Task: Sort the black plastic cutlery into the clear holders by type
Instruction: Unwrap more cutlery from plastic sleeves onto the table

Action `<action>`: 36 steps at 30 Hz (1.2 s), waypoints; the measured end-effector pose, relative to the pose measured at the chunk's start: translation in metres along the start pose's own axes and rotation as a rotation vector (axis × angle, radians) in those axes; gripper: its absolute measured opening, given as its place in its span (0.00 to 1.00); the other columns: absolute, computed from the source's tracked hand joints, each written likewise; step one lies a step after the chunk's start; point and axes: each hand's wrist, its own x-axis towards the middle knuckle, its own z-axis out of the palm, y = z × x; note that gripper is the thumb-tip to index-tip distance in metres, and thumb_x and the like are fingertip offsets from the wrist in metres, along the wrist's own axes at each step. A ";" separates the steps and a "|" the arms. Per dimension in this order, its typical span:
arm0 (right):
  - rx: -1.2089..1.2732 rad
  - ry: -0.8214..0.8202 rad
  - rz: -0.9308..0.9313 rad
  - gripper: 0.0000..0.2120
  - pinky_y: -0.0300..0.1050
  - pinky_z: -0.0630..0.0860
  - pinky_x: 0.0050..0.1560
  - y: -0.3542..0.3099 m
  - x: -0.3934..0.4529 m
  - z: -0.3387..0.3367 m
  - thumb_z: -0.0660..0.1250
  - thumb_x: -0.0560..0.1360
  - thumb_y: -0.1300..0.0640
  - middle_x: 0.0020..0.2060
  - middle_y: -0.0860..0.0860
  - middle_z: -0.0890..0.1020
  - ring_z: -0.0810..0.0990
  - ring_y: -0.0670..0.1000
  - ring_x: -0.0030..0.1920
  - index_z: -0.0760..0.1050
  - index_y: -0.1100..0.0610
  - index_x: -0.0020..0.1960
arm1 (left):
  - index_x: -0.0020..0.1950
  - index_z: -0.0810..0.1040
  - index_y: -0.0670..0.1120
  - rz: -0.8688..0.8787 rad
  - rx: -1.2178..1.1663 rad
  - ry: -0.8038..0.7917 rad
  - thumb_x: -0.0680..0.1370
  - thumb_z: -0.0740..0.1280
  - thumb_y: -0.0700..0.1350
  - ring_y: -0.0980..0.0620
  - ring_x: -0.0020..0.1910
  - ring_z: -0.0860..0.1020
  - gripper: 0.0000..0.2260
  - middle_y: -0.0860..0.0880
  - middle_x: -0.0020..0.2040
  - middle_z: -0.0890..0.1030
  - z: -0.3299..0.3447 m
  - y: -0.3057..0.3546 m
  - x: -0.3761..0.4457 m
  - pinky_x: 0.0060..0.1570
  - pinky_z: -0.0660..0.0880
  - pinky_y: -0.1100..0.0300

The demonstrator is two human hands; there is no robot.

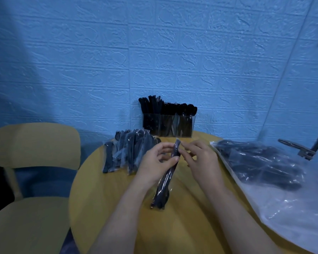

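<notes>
Both your hands are raised over the round yellow table [106, 198], working one wrapped cutlery packet [166, 177]. Your left hand [157, 165] grips the packet near its upper part, thumb across the front, fingers [162, 149] curled behind it. Your right hand [203, 162] pinches the packet's top edge, fingers [188, 144] drawn narrow on the clear wrap. The packet hangs tilted, its lower end down toward you, above the table; whether that end touches the surface cannot be told. Black handles show through the film; the piece types inside are too blurred to name.

At the table's far edge, against the blue textured wall [154, 52], the clear holder [168, 125] stands upright with three compartments, each already holding black cutlery [165, 105]: knives seem to be on the left, fork tines in the middle, spoon bowls on the right.

Left of your hands, a row of wrapped packets [126, 153] lies on the table, fork tines visible at some tops. On your right, a large clear plastic bag [264, 171] holds more black cutlery and spills over the table's edge. Beyond it sits a metal clamp [301, 147]. A yellow chair [31, 162] stands to the left of the table.
</notes>
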 end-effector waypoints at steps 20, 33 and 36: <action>0.077 0.065 0.284 0.05 0.26 0.69 0.45 -0.001 0.004 -0.006 0.66 0.76 0.63 0.43 0.46 0.79 0.75 0.44 0.44 0.79 0.57 0.50 | 0.50 0.78 0.57 -0.045 0.149 -0.064 0.75 0.70 0.42 0.57 0.49 0.81 0.10 0.55 0.51 0.82 -0.006 -0.006 -0.002 0.54 0.78 0.59; 0.520 0.076 0.630 0.03 0.49 0.78 0.49 0.002 0.013 -0.015 0.66 0.77 0.54 0.40 0.45 0.77 0.77 0.43 0.41 0.75 0.52 0.48 | 0.45 0.79 0.59 -0.046 0.240 -0.045 0.76 0.68 0.42 0.53 0.46 0.82 0.10 0.56 0.43 0.83 -0.018 -0.002 -0.004 0.57 0.77 0.47; 0.585 0.009 0.627 0.13 0.39 0.80 0.39 0.002 0.013 -0.014 0.72 0.73 0.58 0.42 0.47 0.79 0.80 0.43 0.40 0.75 0.56 0.55 | 0.46 0.81 0.58 -0.051 0.218 -0.048 0.76 0.69 0.42 0.54 0.46 0.82 0.10 0.57 0.43 0.83 -0.019 -0.002 -0.004 0.56 0.77 0.48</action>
